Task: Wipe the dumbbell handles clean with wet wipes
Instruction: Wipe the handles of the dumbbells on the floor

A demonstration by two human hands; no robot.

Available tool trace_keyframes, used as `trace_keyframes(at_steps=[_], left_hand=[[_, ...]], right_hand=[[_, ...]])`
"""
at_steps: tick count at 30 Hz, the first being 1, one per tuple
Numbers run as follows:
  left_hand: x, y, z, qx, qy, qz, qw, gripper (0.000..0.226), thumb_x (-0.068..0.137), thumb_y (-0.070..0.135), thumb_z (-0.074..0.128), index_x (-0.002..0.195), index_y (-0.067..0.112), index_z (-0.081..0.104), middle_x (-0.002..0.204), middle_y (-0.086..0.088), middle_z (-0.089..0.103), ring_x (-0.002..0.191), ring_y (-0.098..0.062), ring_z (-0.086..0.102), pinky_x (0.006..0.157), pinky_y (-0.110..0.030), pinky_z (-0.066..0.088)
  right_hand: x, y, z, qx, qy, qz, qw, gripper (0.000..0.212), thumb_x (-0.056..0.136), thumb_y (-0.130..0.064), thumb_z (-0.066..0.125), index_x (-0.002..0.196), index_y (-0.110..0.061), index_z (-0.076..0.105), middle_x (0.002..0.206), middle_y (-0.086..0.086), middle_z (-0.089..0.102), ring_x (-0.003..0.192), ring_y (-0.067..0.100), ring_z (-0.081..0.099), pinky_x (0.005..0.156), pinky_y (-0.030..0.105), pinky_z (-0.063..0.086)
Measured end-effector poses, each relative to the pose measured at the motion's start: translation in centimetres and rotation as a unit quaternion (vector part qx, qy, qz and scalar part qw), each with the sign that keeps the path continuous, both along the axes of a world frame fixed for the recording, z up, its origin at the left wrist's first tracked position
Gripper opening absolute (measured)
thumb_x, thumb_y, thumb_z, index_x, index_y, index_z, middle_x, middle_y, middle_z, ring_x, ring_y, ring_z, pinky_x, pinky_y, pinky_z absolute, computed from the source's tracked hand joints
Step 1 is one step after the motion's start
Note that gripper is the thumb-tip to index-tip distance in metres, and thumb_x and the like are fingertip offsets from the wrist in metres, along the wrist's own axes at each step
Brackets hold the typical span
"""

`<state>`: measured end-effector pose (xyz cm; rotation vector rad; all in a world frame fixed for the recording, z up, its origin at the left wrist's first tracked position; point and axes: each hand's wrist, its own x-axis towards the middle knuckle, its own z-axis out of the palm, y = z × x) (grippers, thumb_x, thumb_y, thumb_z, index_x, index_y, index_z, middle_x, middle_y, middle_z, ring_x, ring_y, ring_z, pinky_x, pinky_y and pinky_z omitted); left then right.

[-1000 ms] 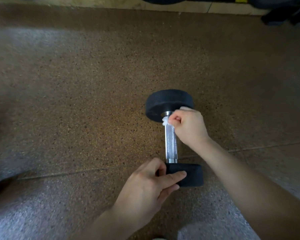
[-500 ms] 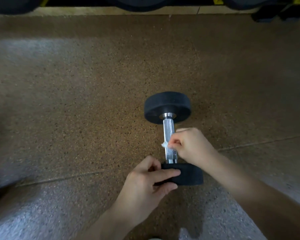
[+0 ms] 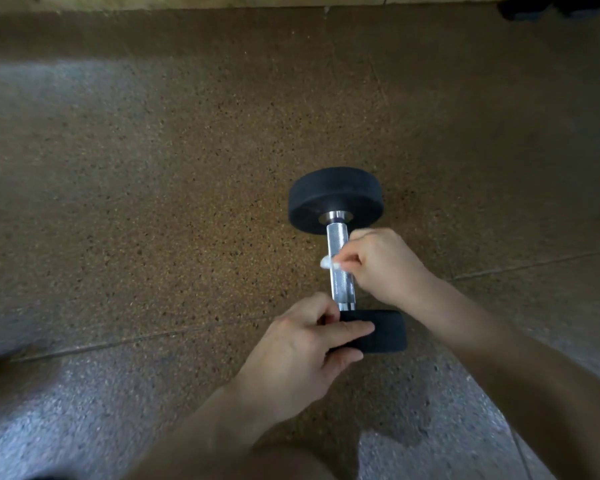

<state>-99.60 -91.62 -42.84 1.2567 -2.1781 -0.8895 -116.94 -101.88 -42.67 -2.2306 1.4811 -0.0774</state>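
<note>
The wiping step is judged under way: the dumbbell [image 3: 336, 199] is steadied on the floor [image 3: 187, 202] by the left hand [image 3: 302, 348] gripping its near head, the wet wipe [image 3: 327, 262] is pinched mid-handle [image 3: 342, 287] by the right hand [image 3: 381, 265], and rotation is likely needed next.

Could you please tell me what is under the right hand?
A white wet wipe pinched against the knurled dumbbell handle; only its tip shows. The right hand covers the rest.
</note>
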Motion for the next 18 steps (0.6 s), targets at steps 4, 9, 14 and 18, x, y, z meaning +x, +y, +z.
trace_keyframes(at_steps=[4, 9, 14, 18], left_hand=[[0.3, -0.1, 0.0, 0.005, 0.016, 0.013, 1.0, 0.038, 0.085, 0.051, 0.056, 0.117, 0.036, 0.067, 0.091, 0.015, 0.048, 0.077, 0.004, 0.045, 0.068, -0.01, 0.04], [0.4, -0.4, -0.4, 0.0, 0.027, -0.009, 1.0, 0.037, 0.087, 0.05, 0.057, 0.12, 0.037, 0.066, 0.09, 0.015, 0.047, 0.073, -0.002, 0.051, 0.063, -0.016, 0.044], [-0.1, -0.4, -0.7, -0.01, 0.035, -0.008, 0.999, 0.037, 0.086, 0.048, 0.058, 0.119, 0.034, 0.067, 0.089, 0.012, 0.048, 0.073, -0.001, 0.049, 0.062, -0.016, 0.046], [-0.8, -0.7, -0.5, -0.034, 0.037, -0.017, 0.999, 0.037, 0.086, 0.047, 0.058, 0.117, 0.03, 0.07, 0.086, 0.008, 0.05, 0.074, -0.004, 0.049, 0.061, -0.022, 0.048]], right_hand=[[-1.0, 0.9, 0.9, 0.074, -0.012, 0.01, 0.997, 0.007, 0.081, -0.015, 0.074, 0.084, -0.021, 0.077, 0.072, -0.022, 0.053, 0.071, -0.003, 0.053, 0.072, 0.021, 0.046], [-1.0, -1.5, 0.6, 0.027, -0.059, -0.129, 0.989, 0.01, 0.08, -0.012, 0.075, 0.08, -0.022, 0.075, 0.071, -0.017, 0.061, 0.067, -0.002, 0.059, 0.066, 0.017, 0.047], [-1.9, 1.9, 1.2, 0.182, -0.046, -0.122, 0.975, 0.019, 0.077, -0.01, 0.077, 0.071, -0.027, 0.073, 0.068, -0.013, 0.069, 0.065, -0.004, 0.065, 0.067, 0.015, 0.05], [-1.8, 1.9, 1.0, 0.145, -0.045, -0.152, 0.977, 0.028, 0.077, -0.001, 0.072, 0.067, -0.027, 0.069, 0.064, -0.012, 0.067, 0.063, -0.004, 0.064, 0.067, 0.018, 0.053]])
